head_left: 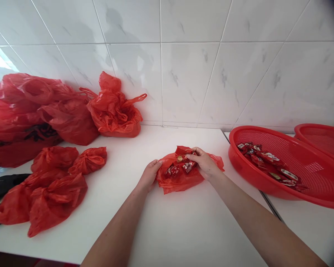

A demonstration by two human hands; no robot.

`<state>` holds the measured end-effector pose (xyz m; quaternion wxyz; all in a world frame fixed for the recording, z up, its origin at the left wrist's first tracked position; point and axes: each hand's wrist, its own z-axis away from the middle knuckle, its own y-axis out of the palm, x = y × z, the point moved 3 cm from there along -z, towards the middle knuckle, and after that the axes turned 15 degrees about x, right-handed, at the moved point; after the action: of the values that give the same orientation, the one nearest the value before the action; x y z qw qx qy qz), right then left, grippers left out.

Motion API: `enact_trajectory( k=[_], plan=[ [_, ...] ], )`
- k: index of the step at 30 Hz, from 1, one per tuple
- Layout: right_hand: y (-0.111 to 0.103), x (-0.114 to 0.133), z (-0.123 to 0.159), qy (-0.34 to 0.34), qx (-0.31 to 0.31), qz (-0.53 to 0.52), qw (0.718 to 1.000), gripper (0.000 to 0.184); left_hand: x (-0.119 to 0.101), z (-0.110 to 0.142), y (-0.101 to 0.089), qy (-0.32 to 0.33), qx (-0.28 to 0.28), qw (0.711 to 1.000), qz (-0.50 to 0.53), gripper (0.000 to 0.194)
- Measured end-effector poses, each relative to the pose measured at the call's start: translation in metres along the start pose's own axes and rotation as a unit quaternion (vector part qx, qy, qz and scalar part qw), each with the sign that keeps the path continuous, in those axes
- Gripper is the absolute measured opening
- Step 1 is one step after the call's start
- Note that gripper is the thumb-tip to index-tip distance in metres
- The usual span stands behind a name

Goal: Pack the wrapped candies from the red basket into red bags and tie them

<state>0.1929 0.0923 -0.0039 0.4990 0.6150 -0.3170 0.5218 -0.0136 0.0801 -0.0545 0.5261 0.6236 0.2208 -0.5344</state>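
Where the white table runs toward its front edge, surface shows between both forearms; leftward, room reaches the tied red bundles. Right is tighter: a red basket overhangs the seam at the right edge. Stuffed bags stand at the back left, by the tiled wall. Open red bag mid-surface, wrapped sweets inside. Left hand pinches its left rim, narrow grip. Right hand bends in from the right, fingertips at the sweets; cannot tell if any are gripped.
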Motion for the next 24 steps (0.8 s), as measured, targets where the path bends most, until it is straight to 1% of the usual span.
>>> enact_trajectory(
  k=[6, 9, 11, 12, 14, 15, 16, 17, 19, 21, 22, 24],
  plan=[
    [0.001, 0.01, -0.002, -0.038, -0.008, 0.014, 0.999, 0.026, -0.001, 0.0, 0.0, 0.006, -0.004, 1.0, -0.008, 0.032],
    [0.001, 0.019, 0.0, -0.078, 0.014, 0.012, 0.997, 0.025, -0.001, -0.001, 0.0, 0.011, -0.008, 1.0, -0.013, 0.032],
    [0.003, 0.025, 0.003, -0.078, 0.061, 0.025, 0.995, 0.025, -0.001, -0.001, 0.0, 0.016, -0.011, 1.0, -0.015, 0.032],
    [0.006, 0.026, 0.004, -0.062, 0.097, 0.046, 0.992, 0.025, -0.002, -0.001, 0.0, 0.018, -0.012, 1.0, -0.015, 0.032],
    [0.012, 0.026, 0.006, -0.012, 0.17, 0.126, 0.977, 0.022, -0.003, -0.001, 0.001, 0.024, -0.014, 0.999, -0.016, 0.032],
    [0.014, 0.024, 0.007, 0.01, 0.189, 0.179, 0.965, 0.019, -0.004, -0.001, 0.001, 0.027, -0.013, 0.999, -0.016, 0.032],
    [0.015, 0.022, 0.006, 0.026, 0.188, 0.236, 0.953, 0.018, -0.005, 0.0, 0.002, 0.029, -0.012, 0.999, -0.017, 0.032],
    [0.015, 0.019, 0.004, 0.035, 0.168, 0.296, 0.94, 0.017, -0.006, 0.0, 0.002, 0.031, -0.011, 0.999, -0.019, 0.032],
    [0.012, 0.014, 0.0, 0.037, 0.1, 0.394, 0.913, 0.013, -0.007, 0.0, 0.003, 0.035, -0.008, 0.999, -0.024, 0.031],
    [0.006, 0.009, -0.005, 0.035, 0.046, 0.448, 0.892, 0.008, -0.008, 0.001, 0.003, 0.042, -0.009, 0.999, -0.028, 0.031],
    [0.003, 0.007, -0.007, 0.032, 0.028, 0.461, 0.887, 0.012, -0.008, 0.001, 0.002, 0.047, -0.011, 0.998, -0.031, 0.031],
    [-0.002, 0.006, -0.009, 0.02, 0.009, 0.484, 0.875, 0.029, -0.009, 0.001, 0.001, 0.057, -0.014, 0.998, -0.033, 0.031]
  ],
)
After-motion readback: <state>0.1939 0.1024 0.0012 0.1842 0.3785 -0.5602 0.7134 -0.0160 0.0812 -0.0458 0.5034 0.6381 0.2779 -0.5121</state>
